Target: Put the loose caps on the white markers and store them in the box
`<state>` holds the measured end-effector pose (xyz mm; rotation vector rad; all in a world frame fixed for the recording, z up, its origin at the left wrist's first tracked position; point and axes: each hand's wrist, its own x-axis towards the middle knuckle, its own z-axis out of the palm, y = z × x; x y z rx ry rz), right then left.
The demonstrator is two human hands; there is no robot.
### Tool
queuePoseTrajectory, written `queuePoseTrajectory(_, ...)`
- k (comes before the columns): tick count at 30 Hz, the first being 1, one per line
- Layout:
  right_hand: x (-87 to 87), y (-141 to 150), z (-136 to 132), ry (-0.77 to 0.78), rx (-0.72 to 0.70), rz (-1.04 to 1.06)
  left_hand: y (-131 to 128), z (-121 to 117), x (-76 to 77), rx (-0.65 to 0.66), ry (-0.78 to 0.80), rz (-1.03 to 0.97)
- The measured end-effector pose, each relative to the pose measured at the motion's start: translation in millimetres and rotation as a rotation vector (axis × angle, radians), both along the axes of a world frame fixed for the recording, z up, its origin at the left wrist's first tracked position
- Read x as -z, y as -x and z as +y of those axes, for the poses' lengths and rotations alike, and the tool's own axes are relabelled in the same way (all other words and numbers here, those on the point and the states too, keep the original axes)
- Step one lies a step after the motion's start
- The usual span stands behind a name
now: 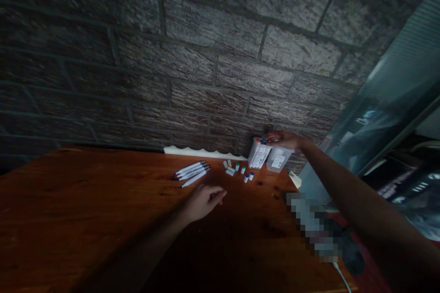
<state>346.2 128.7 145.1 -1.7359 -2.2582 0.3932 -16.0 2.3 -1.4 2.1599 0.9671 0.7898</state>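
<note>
My left hand [205, 200] hovers over the wooden table with its fingers curled in and the thumb near the fingertips; I see nothing in it. My right hand [283, 139] is at the back right, above two clear plastic boxes. Its fingers are pressed together by the coloured marker ends [261, 140]; what they hold, if anything, is hidden. The left box [255, 156] contains upright markers, and the right box [276, 163] beside it looks see-through. Several white markers with dark ends [193, 173] lie in a row beyond my left hand. Several loose caps [243, 170] stand and lie before the boxes.
A textured brick wall [206, 82] rises behind the wooden table [103, 210]. A white wavy-edged strip [206, 153] runs along the wall's foot. On the right edge is a blurred-out object [312, 229] with a white cable [341, 277]. A grey-blue panel [364, 110] stands beyond.
</note>
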Motion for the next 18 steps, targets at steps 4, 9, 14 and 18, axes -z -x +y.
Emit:
queuePoseTrajectory(4,2.3,-3,6,-0.010,0.098,0.068,0,1,1.8,0.004,-0.007,0.010)
queuePoseTrajectory(9,11.2,5,13,-0.047,0.218,0.044,0,1,2.9,0.002,-0.021,0.022)
queuePoseTrajectory(14,11.1,12,8,-0.086,0.236,-0.032,0,0,1.0,-0.002,-0.033,0.027)
queuePoseTrajectory(18,8.1,14,4,-0.167,0.240,-0.099,-1,-1,-0.4,0.003,-0.023,0.024)
